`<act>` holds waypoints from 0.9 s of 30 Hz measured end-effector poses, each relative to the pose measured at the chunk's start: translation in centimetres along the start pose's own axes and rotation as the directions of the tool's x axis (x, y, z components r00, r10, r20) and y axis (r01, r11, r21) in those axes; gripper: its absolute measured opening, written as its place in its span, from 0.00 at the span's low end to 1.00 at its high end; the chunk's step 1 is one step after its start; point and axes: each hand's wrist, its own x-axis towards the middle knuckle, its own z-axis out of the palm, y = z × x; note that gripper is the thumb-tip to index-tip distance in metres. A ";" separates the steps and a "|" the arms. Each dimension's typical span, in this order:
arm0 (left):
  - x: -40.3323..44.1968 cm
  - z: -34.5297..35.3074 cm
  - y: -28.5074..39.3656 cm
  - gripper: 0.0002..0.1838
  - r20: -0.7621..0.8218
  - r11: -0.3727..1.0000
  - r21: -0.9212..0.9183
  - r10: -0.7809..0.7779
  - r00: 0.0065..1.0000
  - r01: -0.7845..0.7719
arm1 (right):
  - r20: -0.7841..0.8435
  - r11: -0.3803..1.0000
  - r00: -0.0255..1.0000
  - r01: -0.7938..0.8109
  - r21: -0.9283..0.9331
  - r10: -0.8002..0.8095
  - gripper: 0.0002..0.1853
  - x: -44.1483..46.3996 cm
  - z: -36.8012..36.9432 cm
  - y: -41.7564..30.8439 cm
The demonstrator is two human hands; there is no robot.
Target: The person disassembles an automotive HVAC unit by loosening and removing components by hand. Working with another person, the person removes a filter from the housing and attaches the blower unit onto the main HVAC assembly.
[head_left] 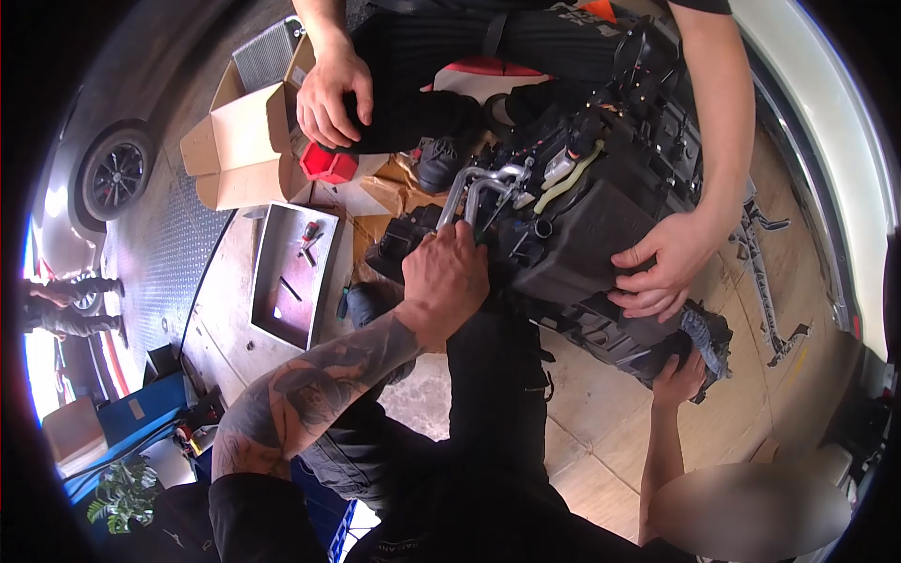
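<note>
My left hand (pixel 446 277), below a tattooed forearm, is closed around a pair of bent silver metal pipes (pixel 476 178). The pipes rise from a large black plastic car heater housing (pixel 587 239) on the floor. My right hand is not visible. Opposite me, a co-worker's hand (pixel 652 272) rests on the housing's top, and that person's other hand (pixel 333 101) hangs over a knee. A third hand (pixel 678 377), on an arm coming from beside a blurred head at lower right, holds the housing's lower end. A yellow-green strip (pixel 570 178) lies along the housing.
A metal tray (pixel 260 272) with small tools stands left of my legs. Beyond it are a red container (pixel 328 163) and an open cardboard box (pixel 246 141) with a finned core (pixel 267 56). A long metal bracket (pixel 762 281) lies right, beside a white car panel (pixel 835 122).
</note>
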 end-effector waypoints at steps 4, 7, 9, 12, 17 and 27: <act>0.6 -0.4 -0.1 0.16 0.020 1.000 -0.011 0.011 1.000 -0.011 | 0.034 0.999 0.998 -0.043 -0.009 0.043 0.35 -0.2 -0.1 0.1; 1.3 -1.0 0.0 0.18 0.132 1.000 -0.008 -0.028 0.991 0.030 | 0.054 0.999 0.997 -0.046 -0.010 0.047 0.36 -0.5 -0.1 0.3; 1.8 -0.9 0.0 0.20 0.177 0.997 -0.030 -0.070 0.982 0.076 | 0.066 0.999 0.997 -0.045 -0.024 0.047 0.36 -0.2 0.0 0.4; 1.8 -0.5 -0.1 0.21 0.155 0.996 -0.031 -0.077 0.985 0.082 | -0.010 1.000 1.000 -0.006 -0.001 0.006 0.35 0.2 0.0 -0.1; 1.1 0.7 0.1 0.22 0.007 0.996 -0.051 -0.071 0.997 0.071 | 0.061 0.995 0.996 -0.066 -0.072 0.071 0.33 -0.7 0.4 0.9; 1.8 2.0 -0.9 0.23 0.037 1.000 0.028 -0.008 0.999 0.007 | 0.023 1.000 1.000 -0.005 -0.005 0.005 0.33 0.1 -0.1 0.5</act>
